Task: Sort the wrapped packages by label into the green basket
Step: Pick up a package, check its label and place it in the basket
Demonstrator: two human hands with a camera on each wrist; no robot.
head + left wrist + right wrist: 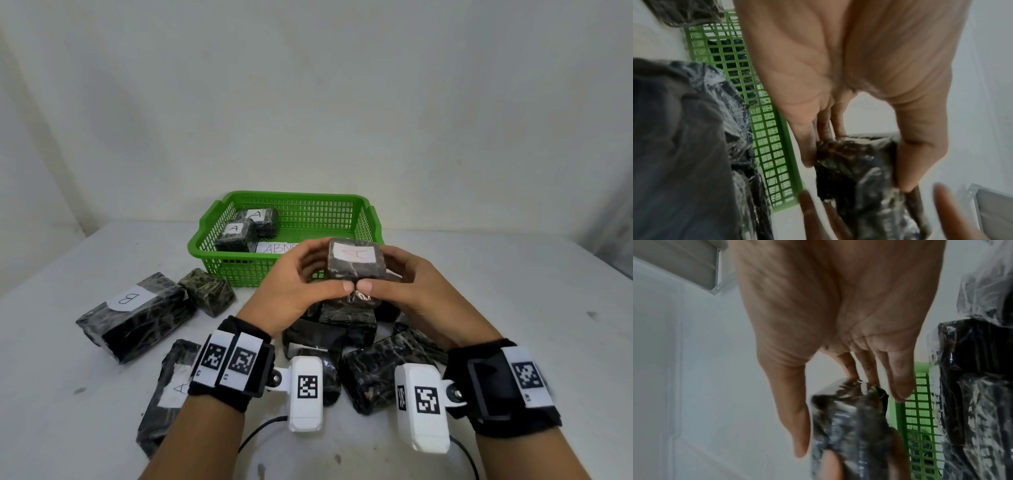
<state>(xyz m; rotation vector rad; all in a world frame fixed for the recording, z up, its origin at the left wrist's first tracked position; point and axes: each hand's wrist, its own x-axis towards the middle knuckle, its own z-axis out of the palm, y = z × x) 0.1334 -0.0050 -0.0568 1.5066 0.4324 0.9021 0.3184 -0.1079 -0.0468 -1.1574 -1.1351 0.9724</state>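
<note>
A small wrapped package is being pinched from both ends by the left hand and right hand, label upward, just before the green basket.

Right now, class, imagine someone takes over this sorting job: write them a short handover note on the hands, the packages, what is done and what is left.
Left hand and right hand: both grip one held package in front of the green basket, its label facing up.
Done: two A-labelled packages lie in the basket's left part, next to a paper slip reading "ABN...".
Left: the B-labelled package, a small unlabelled-side package, an A-labelled package under the left wrist, and the pile below the hands, all on the table.
</note>
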